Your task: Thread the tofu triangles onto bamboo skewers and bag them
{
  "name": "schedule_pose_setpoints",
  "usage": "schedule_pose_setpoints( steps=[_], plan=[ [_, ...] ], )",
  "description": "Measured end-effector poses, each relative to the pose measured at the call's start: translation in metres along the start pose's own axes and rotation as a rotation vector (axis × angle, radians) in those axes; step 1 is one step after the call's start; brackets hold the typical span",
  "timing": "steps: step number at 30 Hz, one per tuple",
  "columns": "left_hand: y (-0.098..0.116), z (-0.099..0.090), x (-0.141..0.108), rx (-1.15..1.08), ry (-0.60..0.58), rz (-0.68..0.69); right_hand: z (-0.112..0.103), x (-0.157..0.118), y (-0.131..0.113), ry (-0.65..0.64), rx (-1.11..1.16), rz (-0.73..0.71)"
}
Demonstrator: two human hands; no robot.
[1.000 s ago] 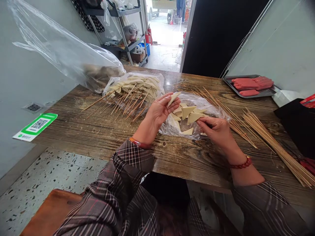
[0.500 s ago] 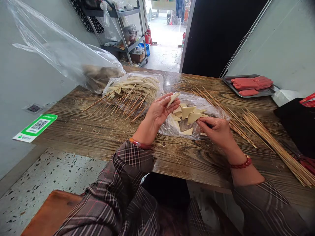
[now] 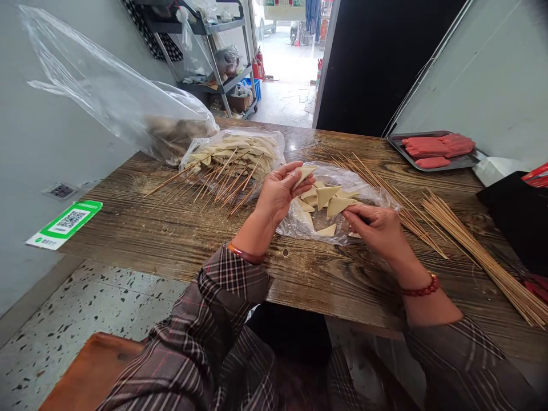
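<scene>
Head view: cupped left hand (image 3: pixel 280 194) and pinching right hand (image 3: pixel 375 224) hold pale triangles (image 3: pixel 339 206); plastic bag (image 3: pixel 293 221) contains more.

Room nearside of bagged triangles (image 3: pixel 326 195), skewers (image 3: pixel 479 246) rightward.

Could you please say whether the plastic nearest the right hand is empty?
Not empty: pale triangular pieces lie on the clear plastic.

One left hand (image 3: pixel 280 195) and one right hand (image 3: pixel 379 226), two bracelets (image 3: pixel 423 290), two held triangles (image 3: pixel 305 173), three plastic bags (image 3: pixel 107 94), one table (image 3: pixel 184 237), one tray (image 3: pixel 464 160), one code card (image 3: pixel 67 224), one cart (image 3: pixel 231 81). Sticks (image 3: pixel 479 245) and loose triangles are too many to count.
</scene>
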State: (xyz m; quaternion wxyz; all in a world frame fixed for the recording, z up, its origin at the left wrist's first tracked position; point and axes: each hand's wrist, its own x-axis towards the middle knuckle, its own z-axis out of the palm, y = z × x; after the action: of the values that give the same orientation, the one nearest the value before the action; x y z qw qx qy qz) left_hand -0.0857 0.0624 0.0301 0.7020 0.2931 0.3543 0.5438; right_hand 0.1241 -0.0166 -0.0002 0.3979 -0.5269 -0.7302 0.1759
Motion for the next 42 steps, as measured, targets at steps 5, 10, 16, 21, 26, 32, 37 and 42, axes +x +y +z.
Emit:
schedule_pose_setpoints(
  steps=[5, 10, 16, 21, 26, 32, 37, 42],
  plan=[
    [-0.002, 0.000, -0.002, 0.076, -0.034, 0.080, 0.000, 0.000, -0.001, 0.013, -0.009, 0.000],
    [-0.003, 0.002, -0.003, 0.118, -0.025, 0.117, 0.001, -0.001, -0.002, 0.020, -0.016, 0.008],
    [-0.006, 0.002, -0.004, 0.115, -0.034, 0.117, 0.004, -0.001, -0.002, 0.050, -0.001, -0.008],
    [-0.008, 0.004, -0.006, 0.136, -0.051, 0.123, 0.007, -0.002, 0.002, 0.050, -0.005, -0.004],
    [-0.007, 0.005, -0.007, 0.145, -0.066, 0.131, 0.009, -0.002, 0.007, 0.054, 0.035, 0.023],
    [-0.003, 0.000, -0.002, 0.040, -0.081, -0.003, 0.010, -0.003, 0.009, 0.069, 0.088, 0.060],
    [-0.007, -0.001, -0.002, 0.017, -0.178, -0.030, 0.012, -0.004, 0.010, 0.063, 0.084, 0.063],
    [-0.012, 0.000, -0.004, 0.039, -0.221, 0.046, 0.015, -0.003, 0.009, 0.072, 0.052, 0.043]
  ],
)
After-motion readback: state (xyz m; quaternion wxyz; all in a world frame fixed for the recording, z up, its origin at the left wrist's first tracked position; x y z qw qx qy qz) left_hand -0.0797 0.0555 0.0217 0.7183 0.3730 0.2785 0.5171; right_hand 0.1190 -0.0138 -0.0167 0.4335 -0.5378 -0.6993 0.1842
